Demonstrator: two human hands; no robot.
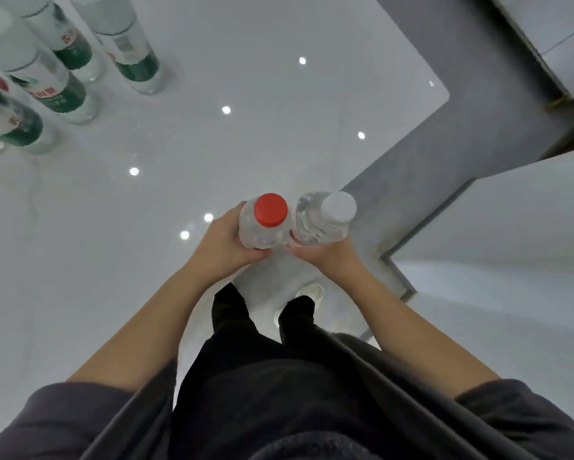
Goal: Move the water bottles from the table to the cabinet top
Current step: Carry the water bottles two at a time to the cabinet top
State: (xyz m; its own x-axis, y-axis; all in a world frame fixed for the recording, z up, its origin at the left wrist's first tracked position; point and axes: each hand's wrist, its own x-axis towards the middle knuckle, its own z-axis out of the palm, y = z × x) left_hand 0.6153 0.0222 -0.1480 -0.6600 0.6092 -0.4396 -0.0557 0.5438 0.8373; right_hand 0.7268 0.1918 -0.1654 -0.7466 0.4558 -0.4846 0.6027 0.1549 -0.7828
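My left hand (224,242) grips a clear water bottle with a red cap (269,214), held upright in front of my body. Beside it, my right hand (328,257) grips a second clear bottle with a white cap (325,215). The two bottles touch side by side, near the front edge of a glossy white surface (246,94). Several more bottles with green, white and red labels (63,81) stand together at that surface's far left.
The white surface ends in a rounded corner at the right, with grey floor (478,127) beyond it. A white cabinet or wall panel (511,227) stands at the right. My dark trousers and a white shoe (309,293) show below the hands.
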